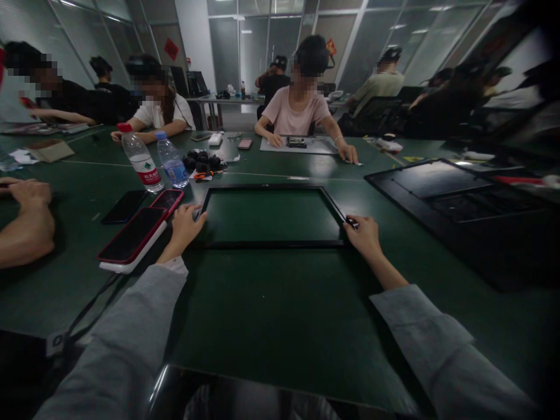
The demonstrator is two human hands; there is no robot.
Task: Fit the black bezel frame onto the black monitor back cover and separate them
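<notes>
A thin black screen bezel (271,245), a rectangular frame with an open middle, is between my hands over the green table. My left hand (186,224) grips its left side, thumb and fingers closed around the edge. On the opposite side, my right hand (364,233) pinches the right edge near the front corner. Green tabletop shows through the bezel's opening. Just left of my left hand lie a red-cased phone (133,236) on a white block and a second red-edged device (167,200).
A black phone (125,207), two water bottles (146,169) and a heap of black items (203,162) are at left. Dark laptop-like panels (455,192) lie at right. Another person's forearm (28,227) rests at far left. Co-workers sit opposite, one over a grey mat (275,147).
</notes>
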